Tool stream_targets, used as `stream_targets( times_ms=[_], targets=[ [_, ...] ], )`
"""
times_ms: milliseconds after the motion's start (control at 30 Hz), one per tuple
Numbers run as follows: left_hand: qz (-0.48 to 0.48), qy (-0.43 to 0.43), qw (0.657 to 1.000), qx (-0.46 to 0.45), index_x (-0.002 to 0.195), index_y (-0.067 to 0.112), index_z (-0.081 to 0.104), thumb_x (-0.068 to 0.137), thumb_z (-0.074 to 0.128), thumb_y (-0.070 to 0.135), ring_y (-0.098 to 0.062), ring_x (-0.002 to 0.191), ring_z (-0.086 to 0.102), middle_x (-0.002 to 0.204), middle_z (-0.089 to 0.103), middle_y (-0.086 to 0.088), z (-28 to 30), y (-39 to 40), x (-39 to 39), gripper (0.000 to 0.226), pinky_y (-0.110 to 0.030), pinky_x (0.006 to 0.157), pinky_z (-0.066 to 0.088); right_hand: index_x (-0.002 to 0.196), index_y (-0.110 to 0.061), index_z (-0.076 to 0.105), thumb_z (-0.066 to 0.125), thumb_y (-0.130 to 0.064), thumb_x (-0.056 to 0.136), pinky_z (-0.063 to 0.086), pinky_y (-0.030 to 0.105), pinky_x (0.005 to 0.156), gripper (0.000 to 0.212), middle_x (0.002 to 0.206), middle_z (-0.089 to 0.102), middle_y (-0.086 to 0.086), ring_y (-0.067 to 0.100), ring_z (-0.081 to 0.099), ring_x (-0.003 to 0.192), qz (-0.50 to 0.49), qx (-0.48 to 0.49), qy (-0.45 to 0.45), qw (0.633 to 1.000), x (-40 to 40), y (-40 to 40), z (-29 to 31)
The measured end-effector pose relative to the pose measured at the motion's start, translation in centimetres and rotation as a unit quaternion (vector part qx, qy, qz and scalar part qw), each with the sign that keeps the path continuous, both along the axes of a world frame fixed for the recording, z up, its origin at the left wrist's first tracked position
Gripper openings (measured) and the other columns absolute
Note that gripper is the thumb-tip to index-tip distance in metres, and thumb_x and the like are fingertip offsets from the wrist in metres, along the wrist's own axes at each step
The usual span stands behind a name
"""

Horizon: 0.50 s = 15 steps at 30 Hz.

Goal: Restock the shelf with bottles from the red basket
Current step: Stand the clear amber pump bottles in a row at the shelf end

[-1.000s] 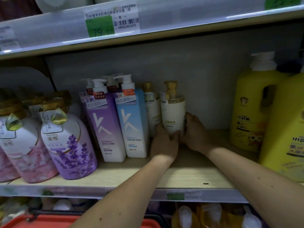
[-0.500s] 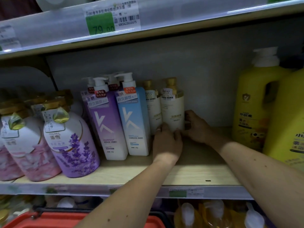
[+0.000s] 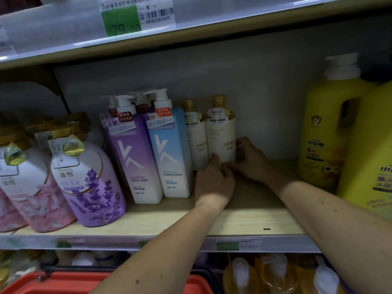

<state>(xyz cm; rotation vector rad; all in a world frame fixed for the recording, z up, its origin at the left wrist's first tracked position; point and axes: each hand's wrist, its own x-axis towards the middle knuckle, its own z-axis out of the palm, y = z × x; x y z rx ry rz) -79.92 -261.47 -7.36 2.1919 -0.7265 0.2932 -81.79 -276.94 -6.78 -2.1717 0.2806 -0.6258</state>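
A white bottle with a gold pump [image 3: 221,134] stands upright toward the back of the wooden shelf [image 3: 254,217], beside a second matching white bottle [image 3: 195,141]. My right hand [image 3: 249,161] grips its lower right side, fingers curled round it and thumb along the base. My left hand [image 3: 214,181] touches the bottle's lower front with its fingertips, index finger pointing up against it. The red basket [image 3: 152,283] shows at the bottom edge under my left forearm; its contents are hidden.
Left of the white bottles stand a blue pump bottle [image 3: 169,153], a purple pump bottle [image 3: 133,158], a lavender-print bottle [image 3: 91,183] and pink ones [image 3: 31,192]. Large yellow jugs [image 3: 326,132] fill the right. Bare board lies between. A price rail [image 3: 135,18] runs overhead.
The white bottle has slid a little farther back on the shelf, level with its twin. Both hands stayed at its base and followed it.
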Motion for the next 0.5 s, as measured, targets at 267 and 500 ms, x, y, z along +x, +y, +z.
stream_targets(
  times_ms=[267, 500],
  targets=[
    [-0.009, 0.0, 1.0, 0.0, 0.152, 0.017, 0.046, 0.099, 0.054, 0.026, -0.032, 0.128, 0.059, 0.135, 0.066, -0.014, -0.2, -0.1, 0.3, 0.054, -0.031, 0.102, 0.049, 0.133, -0.014, 0.046, 0.093, -0.032, 0.071, 0.054, 0.037, 0.097, 0.08, 0.136, 0.063, 0.01, 0.027, 0.063, 0.121, -0.04, 0.016, -0.044, 0.998, 1.0, 0.8, -0.9],
    [-0.021, 0.002, 1.0, 0.023, 0.164, 0.023, 0.02, 0.099, 0.053, 0.024, -0.032, 0.127, 0.059, 0.139, 0.063, -0.014, -0.3, -0.1, 0.1, 0.073, -0.034, 0.105, 0.048, 0.146, -0.018, 0.046, 0.089, -0.029, 0.077, 0.047, 0.015, 0.092, 0.082, 0.139, 0.063, 0.006, 0.023, 0.061, 0.126, -0.026, 0.019, -0.053, 0.998, 0.7, 1.5, -1.4]
  ],
)
